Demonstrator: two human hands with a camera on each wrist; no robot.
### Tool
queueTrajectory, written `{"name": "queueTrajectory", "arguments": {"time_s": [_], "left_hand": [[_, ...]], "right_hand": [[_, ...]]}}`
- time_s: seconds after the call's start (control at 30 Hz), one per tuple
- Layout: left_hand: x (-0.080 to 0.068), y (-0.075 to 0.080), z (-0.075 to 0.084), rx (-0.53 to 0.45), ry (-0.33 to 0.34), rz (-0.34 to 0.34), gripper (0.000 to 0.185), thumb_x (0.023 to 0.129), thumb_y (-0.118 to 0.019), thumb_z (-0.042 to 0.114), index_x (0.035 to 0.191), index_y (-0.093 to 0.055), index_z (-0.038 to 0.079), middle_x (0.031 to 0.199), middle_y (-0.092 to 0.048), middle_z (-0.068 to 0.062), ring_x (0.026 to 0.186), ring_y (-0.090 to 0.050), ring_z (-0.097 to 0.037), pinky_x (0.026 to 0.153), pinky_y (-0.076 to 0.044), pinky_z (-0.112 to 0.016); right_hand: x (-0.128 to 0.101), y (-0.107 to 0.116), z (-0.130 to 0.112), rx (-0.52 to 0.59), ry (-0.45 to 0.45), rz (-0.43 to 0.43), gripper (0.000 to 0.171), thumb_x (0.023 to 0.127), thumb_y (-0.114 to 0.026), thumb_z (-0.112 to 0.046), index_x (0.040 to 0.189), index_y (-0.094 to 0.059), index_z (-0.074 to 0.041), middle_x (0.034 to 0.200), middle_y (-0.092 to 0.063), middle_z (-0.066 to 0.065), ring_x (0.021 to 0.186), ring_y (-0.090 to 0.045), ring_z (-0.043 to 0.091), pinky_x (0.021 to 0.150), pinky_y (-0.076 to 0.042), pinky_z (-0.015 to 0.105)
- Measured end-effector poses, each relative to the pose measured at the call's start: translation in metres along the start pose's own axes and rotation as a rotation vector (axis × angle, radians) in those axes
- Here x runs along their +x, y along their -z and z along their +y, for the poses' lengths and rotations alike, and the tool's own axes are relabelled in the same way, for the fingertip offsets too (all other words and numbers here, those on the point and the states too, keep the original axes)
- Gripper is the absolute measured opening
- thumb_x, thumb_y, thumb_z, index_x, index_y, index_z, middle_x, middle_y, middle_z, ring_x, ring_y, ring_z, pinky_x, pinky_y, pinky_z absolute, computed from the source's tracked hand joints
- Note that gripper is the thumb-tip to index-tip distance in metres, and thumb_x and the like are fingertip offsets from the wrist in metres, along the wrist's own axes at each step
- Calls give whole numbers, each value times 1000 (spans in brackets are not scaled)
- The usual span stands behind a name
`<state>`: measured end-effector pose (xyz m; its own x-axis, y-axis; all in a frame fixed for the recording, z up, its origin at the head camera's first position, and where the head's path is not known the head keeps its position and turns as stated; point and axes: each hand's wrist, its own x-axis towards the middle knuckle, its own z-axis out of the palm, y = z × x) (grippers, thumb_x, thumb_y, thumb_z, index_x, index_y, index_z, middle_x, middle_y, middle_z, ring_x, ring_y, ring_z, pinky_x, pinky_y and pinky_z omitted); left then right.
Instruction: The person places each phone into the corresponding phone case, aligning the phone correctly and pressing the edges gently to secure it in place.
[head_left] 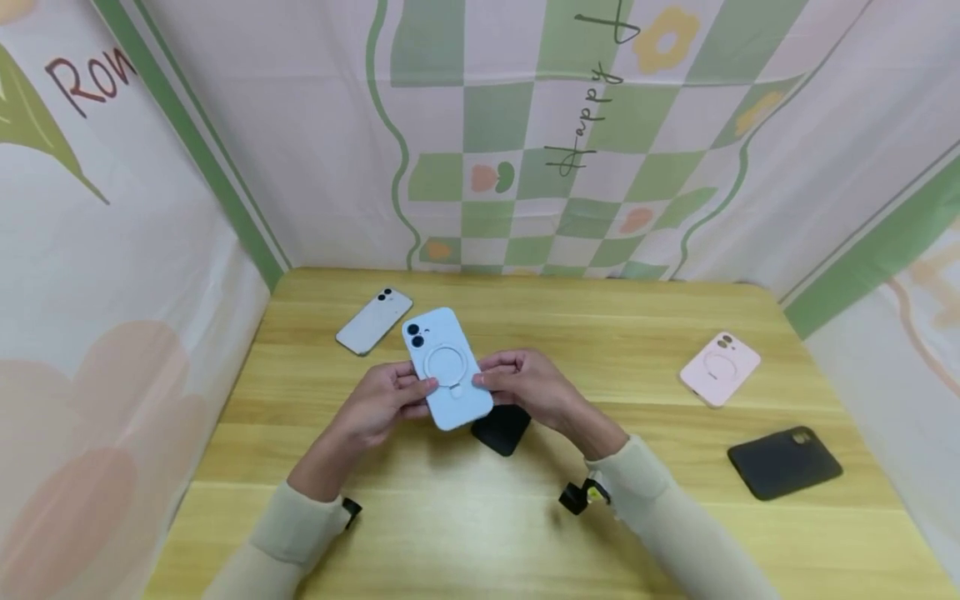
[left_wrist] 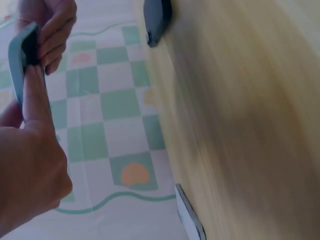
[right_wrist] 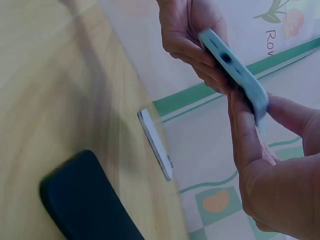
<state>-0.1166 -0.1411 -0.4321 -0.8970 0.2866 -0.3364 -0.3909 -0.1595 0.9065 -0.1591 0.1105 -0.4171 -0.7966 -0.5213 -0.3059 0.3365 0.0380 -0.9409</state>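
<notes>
Cream sleeves enter from the near edge of the wooden table, each wrist carrying a small black camera mount. Left hand and right hand meet above the table's middle and hold a light blue phone case between them, raised off the surface, back side up, camera cutout toward the far edge. Circular ring on the case back is visible in the head view. Left hand: thumb pressed along the case's left edge, fingers curled behind it. Right hand: thumb and fingers pinch the right edge; the right wrist view shows the case edge-on, clamped between both hands.

Black phone case lies flat on the table directly below the hands, partly hidden by the right hand; same item in the right wrist view.

White phone lies face down near the far left corner, just beside the raised case in the head view. Pink phone case sits toward the right edge, ring side up. Second dark case lies nearer the near right corner, well apart from the hands.
</notes>
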Motion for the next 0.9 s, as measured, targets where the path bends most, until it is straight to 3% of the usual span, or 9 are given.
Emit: {"name": "queueTrajectory", "arguments": {"time_s": [0.23,0.57,0.77,0.9], "left_hand": [[-3,13,3,42,29,-98,43,108,-59,2,147,-50,-12,132,-69,-25,109,-75,-25,95,-62,-38],[2,38,-10,190,146,-35,45,106,-64,4,148,-53,-8,125,-74,-21,104,-77,-25,89,-64,-35],[1,52,-13,270,191,-62,42,105,-64,3,144,-56,-10,118,-76,-21,100,-77,-24,86,-65,-34],[1,61,-13,317,234,-115,35,106,-62,3,138,-60,-10,119,-76,-22,102,-78,-27,87,-65,-36]], "right_hand": [[13,-2,-3,-4,2,-17,35,100,-66,7,132,-59,19,110,-79,17,94,-77,20,88,-65,41],[27,-18,21,-91,-67,-9,25,96,-72,7,119,-67,14,97,-79,15,87,-78,20,90,-64,45],[33,-30,36,-127,-92,-36,20,95,-73,7,114,-69,12,94,-79,15,82,-78,21,87,-65,45],[35,-37,43,-172,-111,-61,13,95,-74,5,107,-70,10,89,-79,16,79,-78,22,83,-66,43]]}}
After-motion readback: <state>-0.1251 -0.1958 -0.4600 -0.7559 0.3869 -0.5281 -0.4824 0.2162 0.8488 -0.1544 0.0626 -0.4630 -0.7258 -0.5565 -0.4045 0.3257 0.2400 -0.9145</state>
